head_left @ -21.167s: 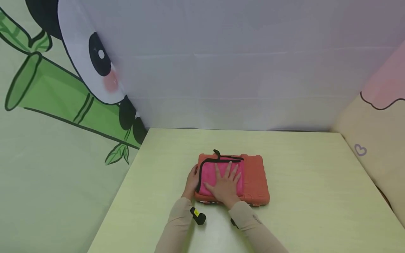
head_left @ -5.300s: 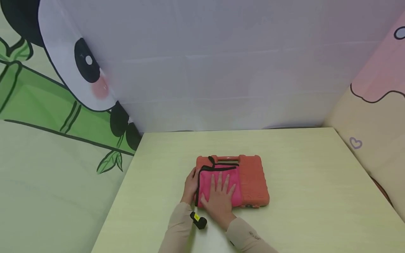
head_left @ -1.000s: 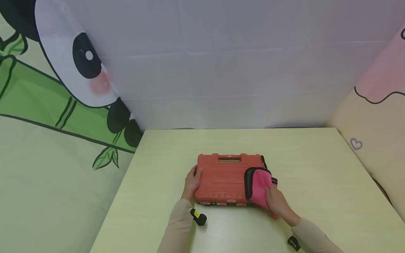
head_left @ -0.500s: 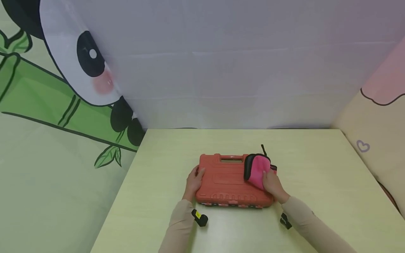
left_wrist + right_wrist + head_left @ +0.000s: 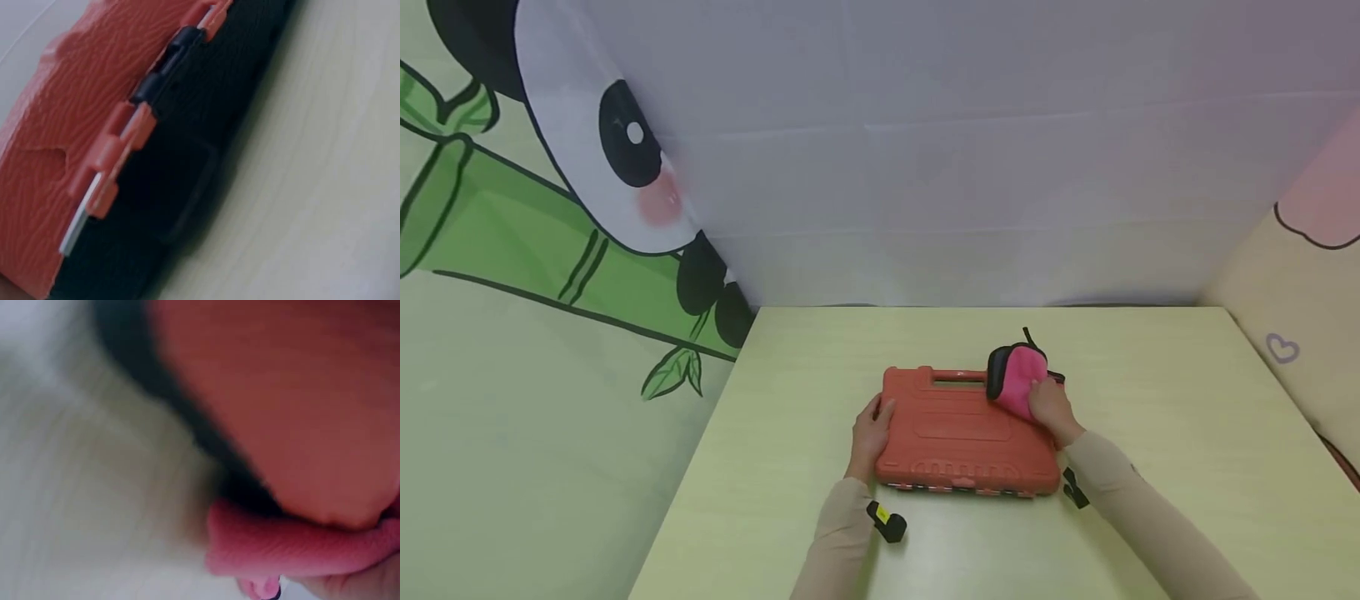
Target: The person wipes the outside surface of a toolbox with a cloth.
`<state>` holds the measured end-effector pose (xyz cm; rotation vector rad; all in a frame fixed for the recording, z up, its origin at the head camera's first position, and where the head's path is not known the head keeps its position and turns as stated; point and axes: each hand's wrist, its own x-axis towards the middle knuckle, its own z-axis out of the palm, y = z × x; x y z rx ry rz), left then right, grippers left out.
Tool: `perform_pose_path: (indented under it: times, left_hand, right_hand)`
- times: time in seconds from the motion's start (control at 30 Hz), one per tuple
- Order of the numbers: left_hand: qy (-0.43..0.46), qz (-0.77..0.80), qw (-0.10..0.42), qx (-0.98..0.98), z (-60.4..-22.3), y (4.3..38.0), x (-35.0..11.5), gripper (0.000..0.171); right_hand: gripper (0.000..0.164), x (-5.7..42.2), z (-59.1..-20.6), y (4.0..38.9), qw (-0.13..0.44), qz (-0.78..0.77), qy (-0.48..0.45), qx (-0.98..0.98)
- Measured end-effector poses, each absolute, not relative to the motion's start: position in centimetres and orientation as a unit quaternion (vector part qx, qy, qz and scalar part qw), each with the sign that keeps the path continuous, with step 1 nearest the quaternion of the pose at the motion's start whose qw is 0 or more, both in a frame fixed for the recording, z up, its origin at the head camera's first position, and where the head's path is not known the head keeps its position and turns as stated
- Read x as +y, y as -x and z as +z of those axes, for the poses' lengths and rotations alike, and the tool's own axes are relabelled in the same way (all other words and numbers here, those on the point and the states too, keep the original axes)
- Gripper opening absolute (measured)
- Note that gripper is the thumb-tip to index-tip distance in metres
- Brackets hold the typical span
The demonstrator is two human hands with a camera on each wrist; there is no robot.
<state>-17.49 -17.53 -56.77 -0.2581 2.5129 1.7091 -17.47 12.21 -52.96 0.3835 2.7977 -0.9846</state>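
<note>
The left grip (image 5: pixel 871 433) holds the left edge of an orange-red plastic carry case (image 5: pixel 962 442), its fingers partly hidden. Just right of it, the case lies flat on the pale bench (image 5: pixel 820 367), round-cornered, with a grained lid (image 5: pixel 81 100) over a dark base (image 5: pixel 181 162). Left of the right grip (image 5: pixel 1052 410), a soft, black-trimmed pink pouch (image 5: pixel 1021 379) bends over the case's far right corner, pinched by that grip, whose fingertips are mostly concealed; close up, the right wrist view blurs.

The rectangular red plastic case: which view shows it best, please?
The head view, since most of the rectangular red plastic case shows. The left wrist: one edge, close up; the right wrist: only a blurred part.
</note>
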Motion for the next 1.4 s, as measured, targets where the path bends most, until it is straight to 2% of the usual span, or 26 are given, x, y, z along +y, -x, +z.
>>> perform_pose_path:
  times: [0.27,0.73,0.9,1.17,1.4]
  left_hand:
    - [0.073,0.552,0.047,0.829,-56.9,16.9,-18.3,0.054]
    - [0.056,0.542,0.072,0.836,-56.7,16.1,-20.0,0.055]
    - [0.054,0.552,0.086,0.828,-56.7,15.8,-20.7,0.055]
    - [0.054,0.557,0.080,0.825,-56.8,16.0,-20.7,0.054]
    - [0.057,0.575,0.086,0.812,-57.0,15.7,-20.9,0.057]
  right_hand:
    - [0.042,11.1,-52.7,13.7,0.046,-0.313,-0.110,0.942]
    - [0.032,8.7,-53.2,6.1,0.027,-0.338,-0.107,0.935]
    - [0.030,7.8,-52.9,3.3,0.041,-0.346,-0.113,0.930]
    - [0.029,7.1,-52.4,0.0,0.052,-0.342,-0.113,0.932]
    - [0.025,6.9,-52.1,-1.1,0.054,-0.338,-0.102,0.934]
